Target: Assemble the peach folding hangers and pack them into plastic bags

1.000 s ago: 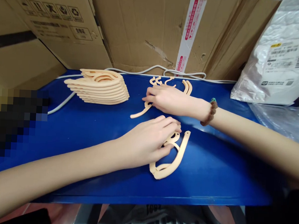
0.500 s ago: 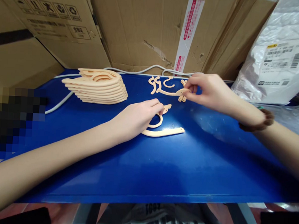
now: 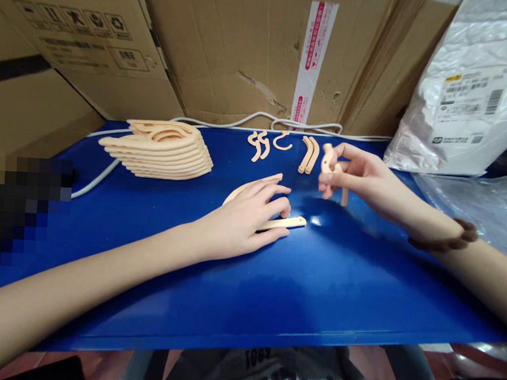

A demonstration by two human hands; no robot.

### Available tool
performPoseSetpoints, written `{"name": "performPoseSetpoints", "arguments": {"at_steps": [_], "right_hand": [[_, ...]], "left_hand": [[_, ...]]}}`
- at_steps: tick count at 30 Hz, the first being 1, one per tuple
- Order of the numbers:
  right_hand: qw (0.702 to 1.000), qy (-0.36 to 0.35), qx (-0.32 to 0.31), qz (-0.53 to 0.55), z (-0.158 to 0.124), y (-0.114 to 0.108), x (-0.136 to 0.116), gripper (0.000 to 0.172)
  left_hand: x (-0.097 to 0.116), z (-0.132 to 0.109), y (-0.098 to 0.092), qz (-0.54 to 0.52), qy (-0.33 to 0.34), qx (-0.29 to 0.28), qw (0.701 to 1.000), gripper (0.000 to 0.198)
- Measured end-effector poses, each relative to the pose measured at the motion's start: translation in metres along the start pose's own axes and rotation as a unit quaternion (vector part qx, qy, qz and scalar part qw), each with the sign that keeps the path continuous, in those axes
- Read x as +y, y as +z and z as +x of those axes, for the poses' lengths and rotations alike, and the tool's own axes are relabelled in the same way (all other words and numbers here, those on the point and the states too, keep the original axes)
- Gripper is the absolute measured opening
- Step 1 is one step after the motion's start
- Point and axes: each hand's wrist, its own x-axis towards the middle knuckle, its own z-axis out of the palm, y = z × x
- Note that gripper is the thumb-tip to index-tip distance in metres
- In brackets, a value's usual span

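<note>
Right hand moved rightward, pinching a curved cream plastic piece.
Loosely spread left hand covers cream plastic frame; blue tabletop lies bare, lower centre.

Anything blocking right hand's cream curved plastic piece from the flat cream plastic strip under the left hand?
Nothing visible between the curved piece and the exposed tip of the flat strip; the left hand covers part of it.

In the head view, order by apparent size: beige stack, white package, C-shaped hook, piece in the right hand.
1. White package
2. Beige stack
3. Piece in the right hand, partly hidden
4. C-shaped hook
</note>
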Motion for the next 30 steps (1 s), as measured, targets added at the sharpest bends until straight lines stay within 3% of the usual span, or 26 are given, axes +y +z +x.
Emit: {"name": "performPoseSetpoints", "arguments": {"at_steps": [6, 9, 12, 15, 18, 20, 24, 30], "right_hand": [[0.986, -0.103, 0.028, -0.127, -0.007, 0.005, 0.010, 0.028], [0.967, -0.095, 0.054, -0.231, -0.009, 0.006, 0.011, 0.031], [0.931, -0.058, 0.036, -0.358, -0.010, 0.008, 0.004, 0.034], [0.873, -0.039, -0.009, -0.487, -0.012, 0.010, -0.002, 0.044], [0.842, -0.041, -0.035, -0.537, -0.014, 0.010, -0.002, 0.048], [0.851, -0.060, -0.039, -0.520, -0.014, 0.010, 0.000, 0.044], [0.901, -0.108, -0.057, -0.416, -0.013, 0.009, 0.006, 0.031], [0.936, -0.123, -0.137, -0.301, -0.015, 0.013, 0.005, 0.031]], "left_hand": [[-0.003, 0.001, 0.001, 0.017, -0.005, -0.010, 1.000, 0.023], [-0.001, 0.001, 0.001, 0.018, -0.027, -0.013, 0.999, 0.026], [-0.001, 0.000, 0.002, 0.007, -0.040, 0.001, 0.999, 0.026], [-0.001, 0.000, 0.001, -0.010, -0.049, 0.016, 0.999, 0.024], [-0.001, 0.001, 0.000, -0.020, -0.058, 0.018, 0.998, 0.023], [0.000, 0.001, -0.001, -0.023, -0.063, 0.015, 0.998, 0.023], [0.000, 0.001, -0.001, -0.039, -0.073, 0.023, 0.996, 0.023], [-0.001, 0.000, 0.000, -0.053, -0.066, 0.032, 0.996, 0.022]]}}
